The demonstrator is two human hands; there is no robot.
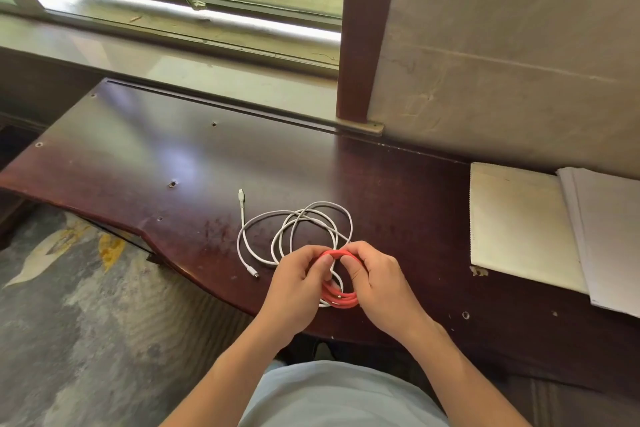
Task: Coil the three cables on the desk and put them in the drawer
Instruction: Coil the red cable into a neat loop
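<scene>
1. Both hands grip a coiled red cable (341,298) just above the desk's (138,156) near edge: left hand (298,282) fingers and right hand (375,279) fingers curl round opposite sides of the coil
2. A white cable (294,229) lies in loose loops just behind the hands, both plugs toward the desk's left side
3. Papers (519,222) sit at the right end

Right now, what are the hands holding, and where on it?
Both hands grip the red cable, wound into a coil: the left hand on its left side, the right hand on its top right. The white cable lies loose on the desk.
</scene>
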